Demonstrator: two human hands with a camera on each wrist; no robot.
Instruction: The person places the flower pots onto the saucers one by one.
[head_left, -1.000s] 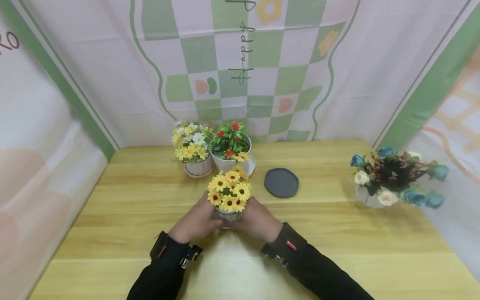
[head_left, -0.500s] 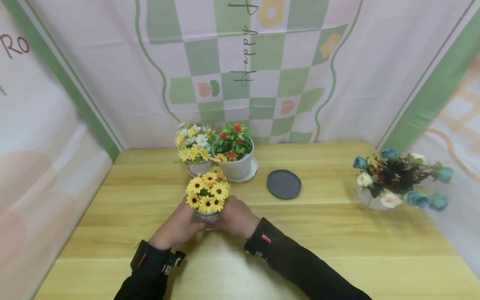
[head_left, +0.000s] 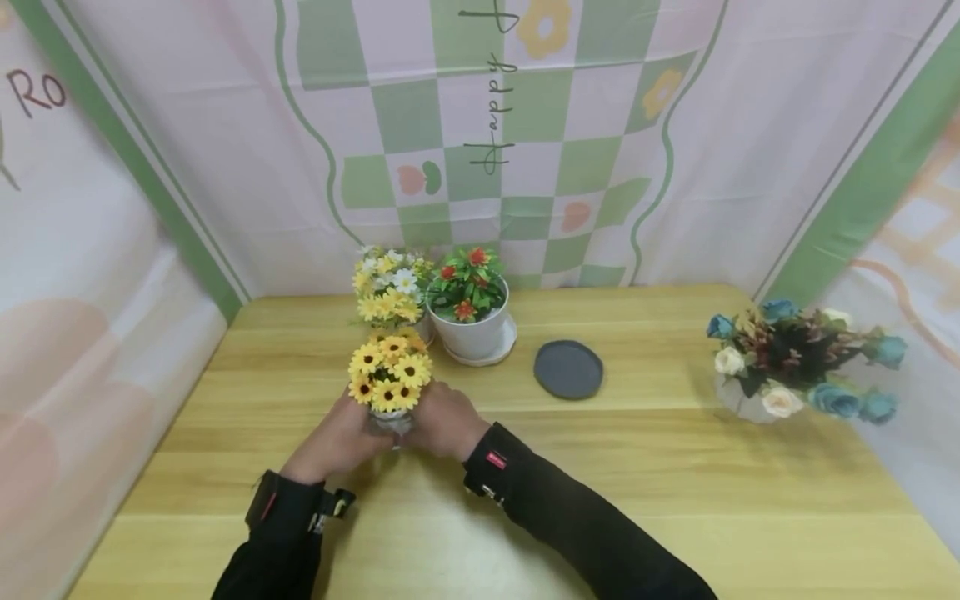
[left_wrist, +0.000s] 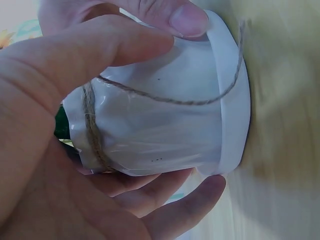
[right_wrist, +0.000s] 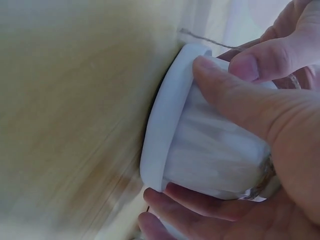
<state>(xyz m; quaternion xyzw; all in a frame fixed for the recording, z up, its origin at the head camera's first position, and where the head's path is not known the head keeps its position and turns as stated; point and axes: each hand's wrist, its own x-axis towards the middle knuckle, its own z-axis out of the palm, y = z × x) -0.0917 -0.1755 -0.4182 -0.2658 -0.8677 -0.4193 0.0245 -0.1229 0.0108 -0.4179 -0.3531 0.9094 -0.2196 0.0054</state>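
Both hands grip a white flower pot (left_wrist: pixel 155 125) from its two sides, with yellow dark-centred flowers (head_left: pixel 390 375) upright in it. My left hand (head_left: pixel 341 435) wraps the left side, thumb across the front. The right hand (head_left: pixel 444 421) curls round the other side, its thumb beside the left one. Twine (left_wrist: pixel 90 125) circles the pot near its top, and a loose end hangs toward the base. Under the pot is a white saucer (right_wrist: pixel 167 115), touched by fingertips of both hands. The base is close above or on the wooden tabletop; I cannot tell which.
Behind stand a pot of white and yellow daisies (head_left: pixel 392 287) and a white pot (head_left: pixel 474 333) of red flowers on a white saucer. To their right lies a dark grey saucer (head_left: pixel 568 369). A vase of blue and cream roses (head_left: pixel 795 358) stands at the table's (head_left: pixel 637 500) right side.
Both hands have moved left with the pot of yellow flowers, which now stands in front of the daisies and no longer overlaps the red-flowered pot. The head view has shifted slightly.
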